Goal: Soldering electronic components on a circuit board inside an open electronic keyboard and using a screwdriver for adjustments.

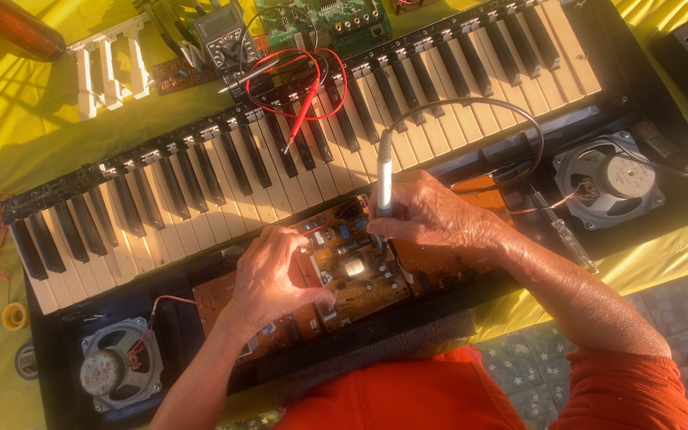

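**bench_lurker:** What's on your feed right now? Start at the near edge.

**me:** Closest to me is the opened keyboard case point(57, 398) lying on a yellow cloth point(9, 119). Along the case's near edge sits a brown circuit board point(360, 275). My left hand point(268, 279) lies on the board's left part, fingers curled, with the thumb and fingertips pressing on it; it's gripping nothing I can make out. My right hand point(431, 215) is clenched around a slim grey soldering pen point(384, 179), held nearly upright, tip down on the board near its far edge. The tip itself is hidden behind the fingers.

**bench_lurker:** Speakers still in?

**me:** Yes, a round speaker point(117, 370) in the case's near left corner and another speaker point(608, 179) at the right end. A screwdriver with a clear handle point(563, 231) lies between the right speaker and my right forearm.

**bench_lurker:** And further out?

**me:** The pen's grey cable point(471, 103) loops over the row of black and white keys point(280, 159), which runs the whole length of the case. Red probe leads point(304, 87) lie across the keys, running from a multimeter point(224, 36) at the far edge of the cloth. Beside it are a green board point(328, 16) and some loose white keys point(109, 68) off to the left. A roll of yellow tape point(15, 316) sits at the cloth's left edge.
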